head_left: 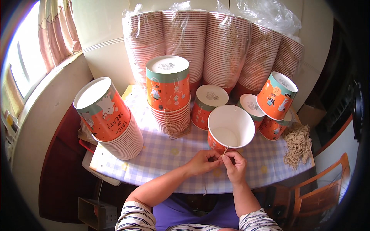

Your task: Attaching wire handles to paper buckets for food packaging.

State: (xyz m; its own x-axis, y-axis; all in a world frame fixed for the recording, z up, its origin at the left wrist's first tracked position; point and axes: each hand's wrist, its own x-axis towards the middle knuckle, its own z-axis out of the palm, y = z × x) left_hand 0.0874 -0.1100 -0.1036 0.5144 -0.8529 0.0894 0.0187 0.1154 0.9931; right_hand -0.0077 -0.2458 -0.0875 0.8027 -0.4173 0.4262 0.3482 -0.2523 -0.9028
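A paper bucket (230,125) stands upright on the table, its white inside facing up and orange printing on its outer wall. At its near rim a thin beige cord (226,148) comes out, with a small hole in the opposite rim. My left hand (205,161) pinches the cord between thumb and forefinger. My right hand (236,166) closes on it too, the fingertips of both almost meeting just below the rim. Whether a knot sits between the fingertips I cannot make out. A thin strand hangs below the table edge.
Nested stacks of upside-down buckets stand left (110,119) and mid-left (168,92). Several single buckets (210,104) sit behind, others piled right (276,96). Tall plastic-wrapped bucket stacks (227,50) line the back. A cord bundle (297,144) lies right; a wooden chair (320,188) stands beyond.
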